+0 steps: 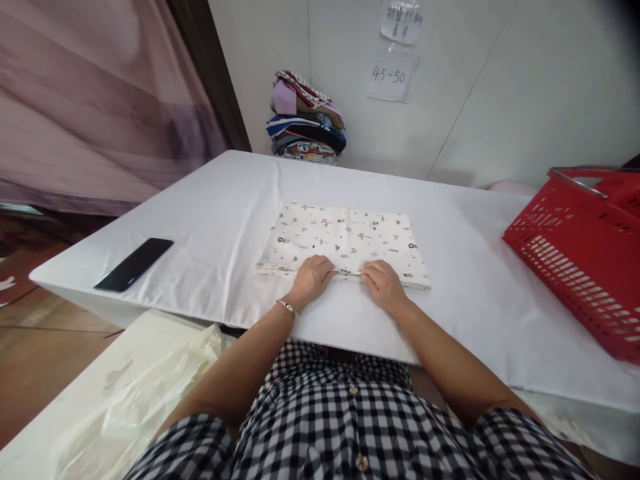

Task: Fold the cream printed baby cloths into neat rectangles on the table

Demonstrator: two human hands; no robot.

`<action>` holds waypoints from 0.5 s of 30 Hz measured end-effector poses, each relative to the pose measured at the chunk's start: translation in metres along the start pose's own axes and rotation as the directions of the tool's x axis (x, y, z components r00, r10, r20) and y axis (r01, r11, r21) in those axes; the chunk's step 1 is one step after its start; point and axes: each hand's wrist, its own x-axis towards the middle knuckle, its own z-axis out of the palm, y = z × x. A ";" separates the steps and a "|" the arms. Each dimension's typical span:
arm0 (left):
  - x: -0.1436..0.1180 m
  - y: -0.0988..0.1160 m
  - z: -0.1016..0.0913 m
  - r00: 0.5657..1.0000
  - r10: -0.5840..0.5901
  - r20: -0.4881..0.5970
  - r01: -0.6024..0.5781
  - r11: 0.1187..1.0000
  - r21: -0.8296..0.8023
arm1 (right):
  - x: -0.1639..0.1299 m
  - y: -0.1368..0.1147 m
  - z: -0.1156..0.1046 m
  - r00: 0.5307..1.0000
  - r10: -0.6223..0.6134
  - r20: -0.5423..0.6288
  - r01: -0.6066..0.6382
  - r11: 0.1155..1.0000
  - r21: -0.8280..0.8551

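A white cloth [345,233] with small printed figures lies folded in flat layers on the white-covered table [465,287] in front of me. Along its near edge my left hand [313,279] is closed, fingers curled over the layers left of the middle. My right hand [384,283] pinches the same edge a little to the right. A short gap of cloth edge shows between the two hands. The fingertips are partly hidden under and behind the fold.
A black phone [135,264] lies near the table's left edge. At the right stands a red plastic basket [590,260]. Behind the table a stack of folded fabrics [307,120] rests against the wall. A pale plastic bag [150,393] lies on a lower surface at the left.
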 end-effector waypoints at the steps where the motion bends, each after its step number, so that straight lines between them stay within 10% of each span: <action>1: 0.000 0.000 0.000 1.000 -0.002 0.003 0.002 1.000 0.002 | 0.000 0.000 -0.001 1.000 0.005 0.022 -0.005 1.000 -0.005; 15: -0.001 0.001 -0.003 0.999 -0.010 0.031 0.012 0.999 -0.051 | 0.000 0.000 -0.005 0.995 0.050 0.088 -0.053 0.998 0.041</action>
